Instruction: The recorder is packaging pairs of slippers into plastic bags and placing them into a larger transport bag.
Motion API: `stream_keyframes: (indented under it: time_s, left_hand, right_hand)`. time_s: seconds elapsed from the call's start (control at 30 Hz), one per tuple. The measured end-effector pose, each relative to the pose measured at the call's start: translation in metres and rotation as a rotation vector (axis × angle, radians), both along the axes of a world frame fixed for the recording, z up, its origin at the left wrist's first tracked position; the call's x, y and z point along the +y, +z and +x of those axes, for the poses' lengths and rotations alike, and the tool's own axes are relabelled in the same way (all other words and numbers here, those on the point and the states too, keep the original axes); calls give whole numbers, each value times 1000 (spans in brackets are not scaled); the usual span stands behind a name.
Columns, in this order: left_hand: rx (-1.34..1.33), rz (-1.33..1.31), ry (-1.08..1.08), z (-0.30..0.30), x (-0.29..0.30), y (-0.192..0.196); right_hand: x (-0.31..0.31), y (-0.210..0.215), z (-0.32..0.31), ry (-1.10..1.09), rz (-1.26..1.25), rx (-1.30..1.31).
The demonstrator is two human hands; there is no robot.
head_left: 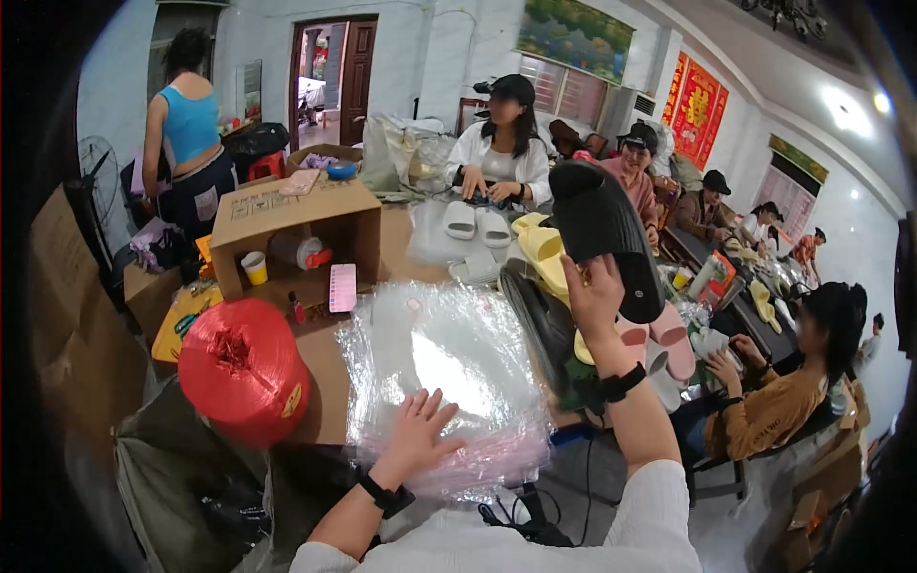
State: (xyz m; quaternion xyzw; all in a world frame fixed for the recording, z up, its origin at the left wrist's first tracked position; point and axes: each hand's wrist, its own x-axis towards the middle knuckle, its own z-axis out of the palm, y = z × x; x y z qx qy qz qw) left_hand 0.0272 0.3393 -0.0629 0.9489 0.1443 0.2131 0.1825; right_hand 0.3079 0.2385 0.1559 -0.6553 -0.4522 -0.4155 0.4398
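Observation:
My right hand (598,298) is raised over the right side of the table, gripping black slide slippers (600,205) that stand upright, soles partly turned toward me. They look like a pair pressed together, though I cannot be sure. Fingers spread, my left hand (415,441) lies flat on a thick stack of clear plastic bags (478,353) at the table's near edge. Beside the stack, dark slippers (533,325) lean in a row. Yellow slippers (544,253) and pink slippers (674,342) lie behind and below my right hand.
A big red roll of plastic twine (239,368) stands on the left. Behind it, an open cardboard box (296,215) shelters a paper cup (254,267); a pink phone (342,288) lies nearby. Across the table a person (501,143) handles slippers; another (774,401) sits at the right.

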Motion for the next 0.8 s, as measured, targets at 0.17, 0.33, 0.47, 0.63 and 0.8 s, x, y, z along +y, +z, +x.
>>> stream_keyframes:
  time_s: [0.17,0.33,0.47,0.63,0.8]
  left_hand:
    - [-58,56,12,-1,1,1]
    - [-16,43,16,4,7,-4]
    - [-19,64,17,3,5,-7]
    - [-27,39,13,4,5,-9]
    - [6,95,29,3,7,-3]
  right_hand:
    - [11,23,-49,15,-207,81]
    - [38,-16,-52,43,-402,275]
    - [55,-74,-40,37,-463,239]
    - [67,-120,-14,30,-677,290]
    - [65,-141,10,8,-927,271]
